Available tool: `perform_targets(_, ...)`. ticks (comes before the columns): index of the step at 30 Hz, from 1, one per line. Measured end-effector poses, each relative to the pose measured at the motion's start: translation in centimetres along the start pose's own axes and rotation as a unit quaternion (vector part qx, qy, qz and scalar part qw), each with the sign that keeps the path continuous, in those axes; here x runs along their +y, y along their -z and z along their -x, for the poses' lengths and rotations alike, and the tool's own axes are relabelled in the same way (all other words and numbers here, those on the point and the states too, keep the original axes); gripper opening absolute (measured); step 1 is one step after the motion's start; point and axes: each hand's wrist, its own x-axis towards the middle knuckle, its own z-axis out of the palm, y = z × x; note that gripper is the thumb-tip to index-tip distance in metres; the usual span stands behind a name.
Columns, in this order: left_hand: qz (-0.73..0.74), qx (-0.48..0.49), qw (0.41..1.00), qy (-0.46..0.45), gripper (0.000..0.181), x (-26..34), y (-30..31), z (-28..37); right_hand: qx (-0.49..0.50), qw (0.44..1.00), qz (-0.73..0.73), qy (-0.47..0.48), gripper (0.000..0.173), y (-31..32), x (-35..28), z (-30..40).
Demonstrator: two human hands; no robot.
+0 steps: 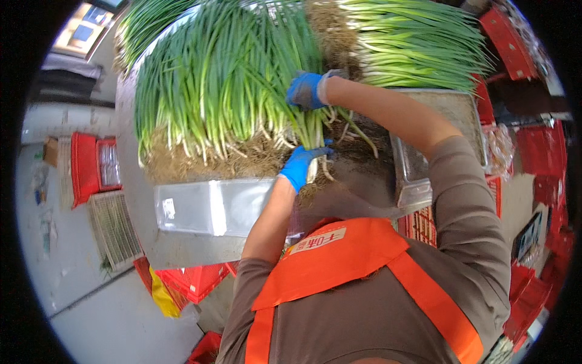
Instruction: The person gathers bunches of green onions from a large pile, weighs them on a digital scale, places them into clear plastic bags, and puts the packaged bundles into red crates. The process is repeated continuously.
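My left hand (pixel 302 164), in a blue glove, is closed around the white lower stems of a small bunch of green onions (pixel 312 132). Roots with soil hang below that grip. Higher up, my right hand (pixel 309 91), in a blue glove with grey patches, is at the green leaves of the same bunch; its fingers are partly hidden. To the left lies a wide pile of green onions (pixel 213 100), leaves away from me and soiled roots towards me. Another pile of green onions (pixel 418 45) lies at the upper right, roots to the left.
A clear plastic sheet or tray (pixel 213 207) lies along the near edge of the metal table (pixel 182 250). At the right stands a metal tray (pixel 475 123), with loose soil on the table beside it. Red plastic crates (pixel 195 282) stand on the floor around the table.
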Motion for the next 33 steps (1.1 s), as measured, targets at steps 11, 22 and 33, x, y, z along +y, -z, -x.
perform_targets(11, 0.013, 0.061, 0.986, 0.156, 0.040, -1.4, 2.6, -3.1, 0.053, 0.991, -0.052, -0.108, 0.024, -3.0, -4.7, -1.2)
perform_targets(22, -0.053, 0.056, 0.996, 0.037, 0.062, 1.8, -2.0, -1.1, 0.237, 0.785, -0.305, -0.485, 0.012, -1.3, -3.8, 11.9)
perform_targets(33, 0.171, -0.162, 0.972, -0.006, 0.046, 3.1, -4.9, 3.1, 0.427, 0.668, 0.121, -0.598, 0.033, -3.5, -2.8, 52.1)
